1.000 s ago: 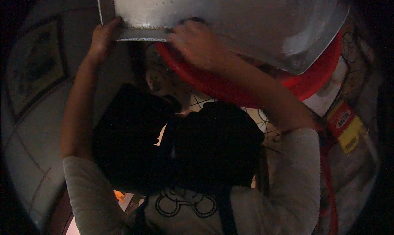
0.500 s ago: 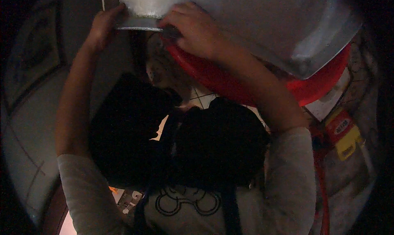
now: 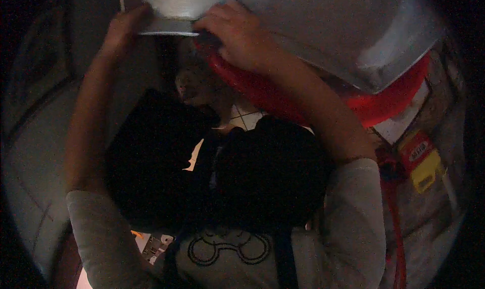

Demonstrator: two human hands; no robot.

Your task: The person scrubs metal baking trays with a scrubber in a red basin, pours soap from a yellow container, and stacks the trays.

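Observation:
A pale, shiny panel with a raised rim (image 3: 169, 27) spans the top of the dim view between my hands; its far part is cut off. My left hand (image 3: 126, 26) grips its left edge, fingertips over the rim. My right hand (image 3: 235, 31) is curled over its near edge on the right, the thumb side at a small dark part that I cannot make out. To the right spreads a larger grey sheet (image 3: 323, 31) with a turned-up edge; whether it joins the panel is hard to tell. Beneath it curves a red basin-like rim (image 3: 252, 89).
Tiled floor (image 3: 246, 118) shows below the red rim. A red and yellow package (image 3: 422, 163) lies at the right, near a red strap (image 3: 396, 228). Along the left stands a pale grey surface (image 3: 35, 142) with a dark-framed part. My dark-clad knees (image 3: 268, 173) fill the middle.
Both hands and the panel sit slightly further left and higher in the view, and the surroundings shift a little too. My grip looks the same.

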